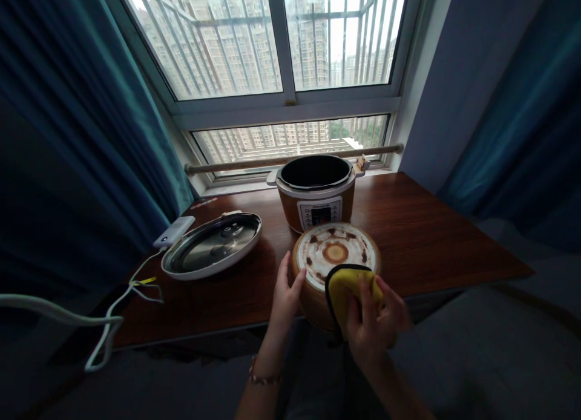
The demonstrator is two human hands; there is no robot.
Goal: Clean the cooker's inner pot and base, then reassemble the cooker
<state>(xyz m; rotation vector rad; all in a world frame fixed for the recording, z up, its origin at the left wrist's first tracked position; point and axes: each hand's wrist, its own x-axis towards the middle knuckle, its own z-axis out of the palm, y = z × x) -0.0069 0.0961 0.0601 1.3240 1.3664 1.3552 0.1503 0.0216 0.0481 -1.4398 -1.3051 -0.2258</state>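
An inner pot (336,252), turned bottom up, sits at the near edge of the table; its pale round base has brown stains and a tan centre. My left hand (288,293) grips its left side, with the thumb at the edge of the base and the fingers along the wall. In my right hand (374,320) is a yellow cloth (342,287) with black edging, pressed on the near right part of the base. Behind the pot stands an electric cooker (316,193) with its top open and a dark inside.
A cooker lid (211,247) lies inside up at the left. Beside it are a white power bank (175,231) and a white cable (109,320) hanging over the left edge of the wooden table (408,232). A window and blue curtains border the table.
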